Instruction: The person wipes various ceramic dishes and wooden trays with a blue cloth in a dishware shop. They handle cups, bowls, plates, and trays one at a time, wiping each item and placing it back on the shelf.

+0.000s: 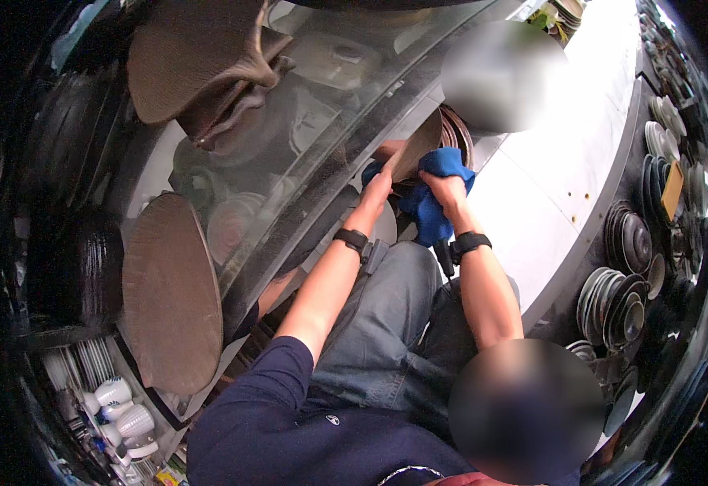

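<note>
My left hand (379, 185) grips the near edge of a large brownish plate (417, 146), which is tilted on its side. My right hand (447, 187) is closed on a blue cloth (430, 209) close to the plate's right side; part of the cloth hangs down towards my knees. More blue cloth shows left of the plate, behind my left fingers. Just beyond the plate stand several brown-rimmed plates (458, 136), partly hidden by it and by the cloth. A pale round plate (385, 223) lies lower down, beside my left wrist.
A glass-topped case (329, 140) runs diagonally at left, bearing a brown sculpted vessel (202, 67). A large brown oval slab (174, 297) stands near it. White cups (135, 419) fill the lower left. Stacked dishes (612, 304) line the right, beyond white floor tiles (536, 200).
</note>
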`<state>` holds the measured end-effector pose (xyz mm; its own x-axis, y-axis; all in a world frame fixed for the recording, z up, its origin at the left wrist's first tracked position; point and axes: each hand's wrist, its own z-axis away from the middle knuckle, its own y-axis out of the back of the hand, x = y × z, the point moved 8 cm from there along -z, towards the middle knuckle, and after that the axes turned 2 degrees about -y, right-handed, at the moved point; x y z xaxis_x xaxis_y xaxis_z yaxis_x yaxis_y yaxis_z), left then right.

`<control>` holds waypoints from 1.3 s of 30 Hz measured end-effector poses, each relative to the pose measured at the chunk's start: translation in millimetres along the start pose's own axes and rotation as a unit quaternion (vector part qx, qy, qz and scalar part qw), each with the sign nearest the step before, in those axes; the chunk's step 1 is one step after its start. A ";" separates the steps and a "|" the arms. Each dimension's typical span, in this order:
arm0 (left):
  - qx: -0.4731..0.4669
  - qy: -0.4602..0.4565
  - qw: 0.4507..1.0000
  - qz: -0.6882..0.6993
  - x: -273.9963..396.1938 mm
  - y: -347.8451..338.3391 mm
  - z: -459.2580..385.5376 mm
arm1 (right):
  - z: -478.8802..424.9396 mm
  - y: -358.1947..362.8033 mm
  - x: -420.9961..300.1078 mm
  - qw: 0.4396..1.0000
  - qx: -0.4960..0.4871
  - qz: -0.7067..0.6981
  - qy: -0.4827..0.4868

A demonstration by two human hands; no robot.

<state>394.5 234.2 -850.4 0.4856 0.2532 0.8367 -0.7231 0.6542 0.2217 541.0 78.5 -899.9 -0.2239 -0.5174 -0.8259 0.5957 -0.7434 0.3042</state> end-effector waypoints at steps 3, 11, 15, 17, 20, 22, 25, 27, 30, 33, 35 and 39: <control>0.003 0.034 0.999 0.040 10.9 8.1 30.8 | 26.1 30.1 -44.7 0.990 0.050 0.110 0.073; 0.016 0.000 0.995 0.100 26.0 28.2 63.6 | 62.5 60.4 -77.6 0.986 0.098 0.098 0.096; 0.057 -0.045 0.986 0.148 63.8 29.8 103.1 | 61.9 64.9 -75.0 0.991 0.102 0.025 0.088; 0.031 -0.058 0.984 0.169 72.0 26.8 118.5 | 75.4 64.5 -80.8 0.986 0.093 -0.071 0.122; -0.022 -0.122 0.969 0.212 88.5 16.4 135.5 | 96.2 60.6 -98.2 0.966 0.053 -0.230 0.106; -0.012 -0.164 0.969 0.187 108.0 10.9 145.5 | 110.5 62.0 -116.2 0.952 0.030 -0.293 0.081; -0.040 -0.214 0.960 0.176 143.4 -0.5 161.1 | 125.5 65.0 -137.3 0.921 0.026 -0.381 0.074; -0.032 -0.225 0.960 0.164 156.3 -7.0 160.5 | 131.5 66.2 -144.4 0.920 0.023 -0.386 0.060; -0.038 -0.186 0.967 0.168 165.3 -18.4 162.1 | 137.9 65.6 -148.5 0.919 0.012 -0.394 0.029; -0.073 -0.169 0.968 0.170 186.2 -36.5 171.2 | 147.5 65.3 -149.4 0.909 -0.004 -0.417 0.000; -0.088 -0.173 0.966 0.171 198.0 -45.2 174.7 | 149.2 61.0 -148.2 0.902 -0.009 -0.431 -0.009; -0.089 -0.206 0.970 0.090 220.8 -48.2 187.3 | 157.0 55.3 -148.2 0.894 -0.050 -0.444 -0.035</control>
<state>444.6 125.0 -582.5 0.0951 0.0915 0.9913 -0.6630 0.7486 -0.0055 486.1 47.6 -686.1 -0.6878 0.2313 -0.6881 0.2236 -0.8343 -0.5039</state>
